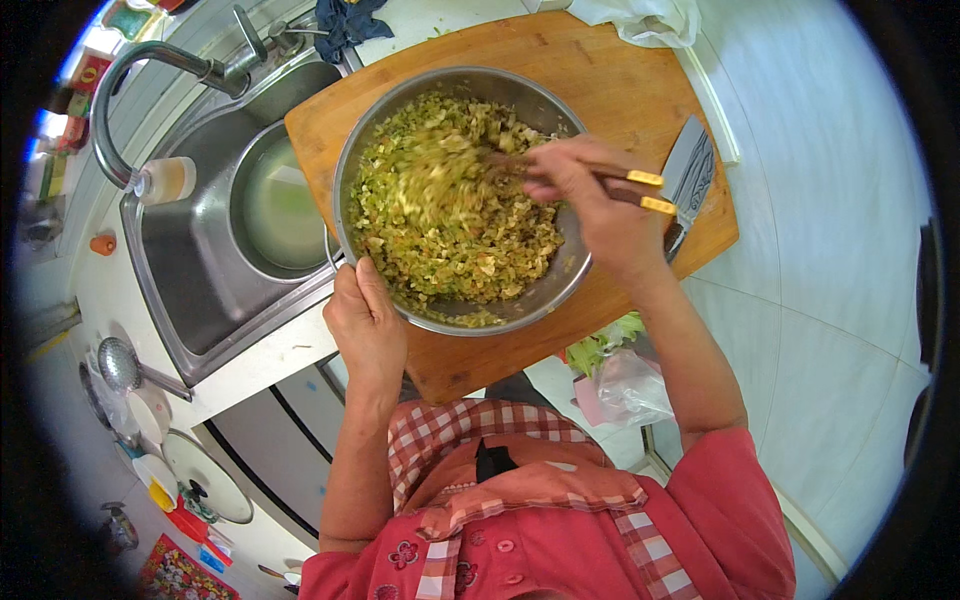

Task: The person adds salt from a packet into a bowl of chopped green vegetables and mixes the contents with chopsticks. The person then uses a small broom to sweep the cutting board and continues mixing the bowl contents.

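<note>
A large stainless steel bowl stands on a wooden cutting board. It holds a finely chopped green and yellowish mixture, part of it blurred by motion. My left hand grips the bowl's near left rim, thumb on top. In my right hand is a pair of dark wooden chopsticks with yellow-marked ends; their far ends are in the mixture and blurred. A cleaver lies at the board's right side, just beyond my right hand, its handle partly hidden by my forearm.
Left of the board is a steel sink with a basin of cloudy water, under a curved faucet. A bottle stands by it. A skimmer and a glass lid lie lower left. Below the board's right edge is a plastic bag.
</note>
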Available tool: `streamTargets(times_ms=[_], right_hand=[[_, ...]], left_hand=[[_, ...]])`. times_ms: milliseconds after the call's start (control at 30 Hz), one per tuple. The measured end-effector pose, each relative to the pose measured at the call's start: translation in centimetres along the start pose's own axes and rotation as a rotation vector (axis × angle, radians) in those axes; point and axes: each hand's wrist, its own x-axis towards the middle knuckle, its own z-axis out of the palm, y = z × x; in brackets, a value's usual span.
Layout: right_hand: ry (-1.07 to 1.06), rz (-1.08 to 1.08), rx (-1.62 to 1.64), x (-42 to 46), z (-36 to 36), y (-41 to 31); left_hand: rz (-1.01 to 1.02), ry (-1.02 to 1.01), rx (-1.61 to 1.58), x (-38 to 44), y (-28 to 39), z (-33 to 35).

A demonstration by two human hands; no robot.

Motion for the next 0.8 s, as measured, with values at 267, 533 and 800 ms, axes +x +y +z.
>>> streamTargets(times_ms=[267, 533, 800], right_hand=[[-0.150, -0.397, -0.394, -4.2, 1.1, -7.7], [-0.241, -0.499, -0.405, -3.8, 6.1, -1.5], [-0.083, -0.221, -0.313, -0.6, 0.7, -6.0]], left_hand=[[-0.162, -0.046, -0.282, -0.3, -0.5, -0.5], [-0.114, -0.075, -0.351, -0.4, -1.8, -0.3], [-0.184, -0.091, -0.382, 0.1, -1.4, -0.9]])
